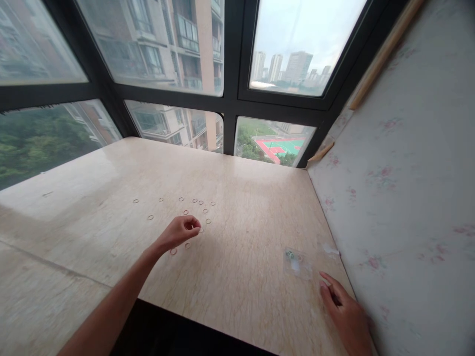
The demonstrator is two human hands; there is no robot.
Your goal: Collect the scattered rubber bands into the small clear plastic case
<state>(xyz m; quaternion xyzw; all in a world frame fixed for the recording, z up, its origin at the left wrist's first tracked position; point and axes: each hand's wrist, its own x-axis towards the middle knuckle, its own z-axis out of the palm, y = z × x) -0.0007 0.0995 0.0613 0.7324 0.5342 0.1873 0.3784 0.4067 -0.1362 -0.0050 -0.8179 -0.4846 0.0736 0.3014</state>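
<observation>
about a dozen thin rings (208, 221) lie spread on the marble-patterned counter (241, 291), seemingly laid out; a few more sit in the clear plastic bag (302, 269), near the right hand (345, 312), thumb and forefinger parted. the left hand (180, 231) curls beside one ring; whether pinching it, i cannot tell. no writing is legible.

left hand (178, 232): fingers (191, 218) curled, arm (122, 291) outstretched | right hand (348, 314): loosely bent, slightly parted
</observation>
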